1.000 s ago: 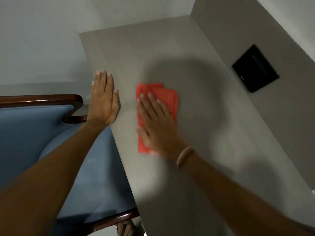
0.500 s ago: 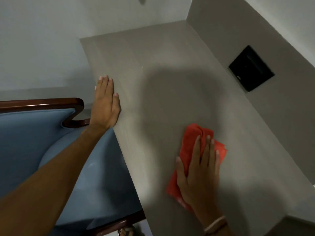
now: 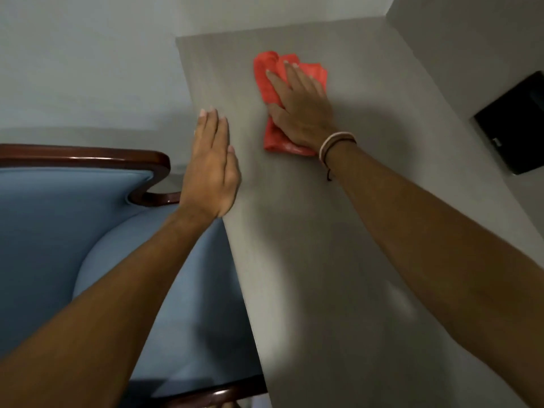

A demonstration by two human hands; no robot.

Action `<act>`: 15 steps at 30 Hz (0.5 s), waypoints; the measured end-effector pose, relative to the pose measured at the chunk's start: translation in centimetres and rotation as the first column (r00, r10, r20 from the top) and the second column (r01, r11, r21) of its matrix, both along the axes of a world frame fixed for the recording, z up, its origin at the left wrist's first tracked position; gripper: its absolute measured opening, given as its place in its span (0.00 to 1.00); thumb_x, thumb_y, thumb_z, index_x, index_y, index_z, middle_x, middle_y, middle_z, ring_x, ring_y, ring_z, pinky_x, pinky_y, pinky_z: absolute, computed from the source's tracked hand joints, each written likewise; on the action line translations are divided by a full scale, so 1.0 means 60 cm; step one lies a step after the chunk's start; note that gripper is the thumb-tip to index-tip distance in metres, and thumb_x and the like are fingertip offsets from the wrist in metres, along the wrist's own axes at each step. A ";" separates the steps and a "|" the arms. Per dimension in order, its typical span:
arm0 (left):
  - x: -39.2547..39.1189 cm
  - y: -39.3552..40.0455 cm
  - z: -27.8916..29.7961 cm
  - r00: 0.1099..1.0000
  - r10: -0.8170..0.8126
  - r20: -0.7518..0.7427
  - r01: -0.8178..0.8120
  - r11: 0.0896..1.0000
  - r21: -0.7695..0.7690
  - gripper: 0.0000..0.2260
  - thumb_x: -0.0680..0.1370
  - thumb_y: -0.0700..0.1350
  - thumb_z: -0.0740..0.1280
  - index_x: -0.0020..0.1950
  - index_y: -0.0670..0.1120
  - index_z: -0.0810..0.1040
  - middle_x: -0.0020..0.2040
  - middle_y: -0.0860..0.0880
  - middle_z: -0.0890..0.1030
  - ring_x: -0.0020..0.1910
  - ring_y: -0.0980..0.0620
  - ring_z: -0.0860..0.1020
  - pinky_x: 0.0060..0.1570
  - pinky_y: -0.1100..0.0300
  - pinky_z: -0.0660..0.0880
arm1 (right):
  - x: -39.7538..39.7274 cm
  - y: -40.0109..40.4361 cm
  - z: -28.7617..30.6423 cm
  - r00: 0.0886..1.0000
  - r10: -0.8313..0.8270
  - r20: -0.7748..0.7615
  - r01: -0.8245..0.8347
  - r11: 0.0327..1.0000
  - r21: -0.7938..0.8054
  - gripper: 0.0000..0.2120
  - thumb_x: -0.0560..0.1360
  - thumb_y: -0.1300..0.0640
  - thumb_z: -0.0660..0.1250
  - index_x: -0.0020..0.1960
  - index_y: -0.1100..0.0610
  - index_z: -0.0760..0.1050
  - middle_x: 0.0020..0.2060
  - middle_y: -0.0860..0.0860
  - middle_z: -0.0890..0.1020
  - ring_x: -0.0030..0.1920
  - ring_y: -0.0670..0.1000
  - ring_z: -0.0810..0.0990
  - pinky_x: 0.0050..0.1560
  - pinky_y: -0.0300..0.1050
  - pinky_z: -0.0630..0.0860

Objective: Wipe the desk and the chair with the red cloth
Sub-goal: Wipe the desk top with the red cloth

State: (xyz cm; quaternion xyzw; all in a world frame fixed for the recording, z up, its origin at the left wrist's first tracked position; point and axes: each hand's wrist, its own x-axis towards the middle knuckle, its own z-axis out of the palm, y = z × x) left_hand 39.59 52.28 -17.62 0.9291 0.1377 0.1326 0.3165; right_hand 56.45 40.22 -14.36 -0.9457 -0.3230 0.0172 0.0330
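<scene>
Leftmost, the chair sits tucked against the desk, not yet wiped by the look of it. Next, the left hand lies flat and empty on the desk edge, bracing. Further right, the right hand presses the cloth under a spread palm, its grip flat, not clenched. The cloth's long axis runs away from the person, near the far end; unwiped desk likely lies rightward.

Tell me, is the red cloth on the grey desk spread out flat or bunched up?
Bunched up. The red cloth shows folds and ridges beside the right hand pressing it on the grey desk.
</scene>
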 end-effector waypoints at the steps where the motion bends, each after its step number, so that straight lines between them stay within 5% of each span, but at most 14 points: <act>1: 0.000 -0.002 0.000 0.999 0.030 -0.018 -0.030 0.999 0.017 0.23 0.86 0.40 0.52 0.81 0.35 0.53 0.83 0.35 0.49 0.83 0.39 0.45 0.83 0.44 0.44 | -0.019 0.001 0.002 0.999 0.054 0.000 -0.054 0.998 -0.016 0.30 0.83 0.45 0.54 0.83 0.49 0.53 0.84 0.55 0.54 0.84 0.55 0.53 0.83 0.55 0.52; 7: -0.016 -0.013 0.004 0.945 0.271 -0.183 -0.253 0.960 0.116 0.25 0.86 0.52 0.47 0.83 0.49 0.51 0.84 0.37 0.45 0.83 0.40 0.42 0.81 0.37 0.40 | -0.249 -0.077 -0.002 0.981 0.194 0.013 -0.194 0.981 0.015 0.31 0.81 0.44 0.51 0.82 0.48 0.57 0.84 0.53 0.56 0.84 0.54 0.53 0.83 0.57 0.49; 15: -0.021 -0.020 0.009 0.905 0.319 -0.283 -0.258 0.938 0.231 0.29 0.81 0.64 0.39 0.82 0.59 0.47 0.84 0.39 0.40 0.83 0.42 0.37 0.71 0.24 0.34 | -0.558 -0.303 -0.015 0.994 -0.095 -0.045 0.100 0.988 0.115 0.40 0.71 0.48 0.62 0.82 0.47 0.57 0.83 0.53 0.57 0.84 0.57 0.54 0.81 0.65 0.57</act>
